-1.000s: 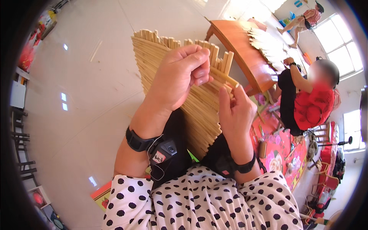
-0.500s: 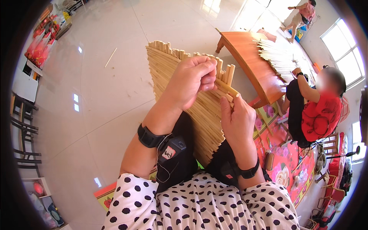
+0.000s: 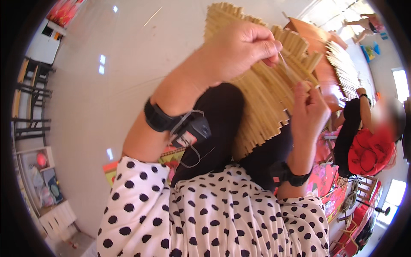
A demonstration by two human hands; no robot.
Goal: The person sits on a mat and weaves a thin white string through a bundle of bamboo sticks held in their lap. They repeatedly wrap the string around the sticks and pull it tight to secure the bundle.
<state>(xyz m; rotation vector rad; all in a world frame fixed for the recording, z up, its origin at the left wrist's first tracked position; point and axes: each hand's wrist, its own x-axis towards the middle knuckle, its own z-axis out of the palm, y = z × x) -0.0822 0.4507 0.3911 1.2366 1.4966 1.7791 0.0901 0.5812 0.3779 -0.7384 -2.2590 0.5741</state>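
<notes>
holding a stick mat (image 3: 267,98) out in front of the body, propped over the lap (image 3: 220,115) in dark trousers, lower end between the thighs, upper end out over the floor (image 3: 107,107). pinching a thin pale strand (image 3: 287,66) in the left hand (image 3: 246,47), thumb pressed to forefinger, just above the mat. pinching in the right hand (image 3: 311,109) too, thumb against forefinger on the mat's right edge, right by the strand's lower end; can't tell if gripping some strand there as well. looks taut between the two, but too blurred to swear to it. on progress: would call it well along, not finished. done, by the look of it: most of the sheet, laid stick against stick, lying flat enough to handle in one piece. left, as a judgement: the right edge near the hands, with stick ends jutting unevenly and, going by the free strand, not yet secured. also seeing stepped ends along the lower right side; can't tell whether meant that way or waiting to be evened up. can't see the underside or count what's to go. off to the right, lying on the desk (image 3: 327,81): a second sheet of sticks (image 3: 342,62), ragged-edged, next to a co-worker in red (image 3: 370,150). on the floor, upper left: one stray stick (image 3: 152,18), well apart from the mat.
</notes>
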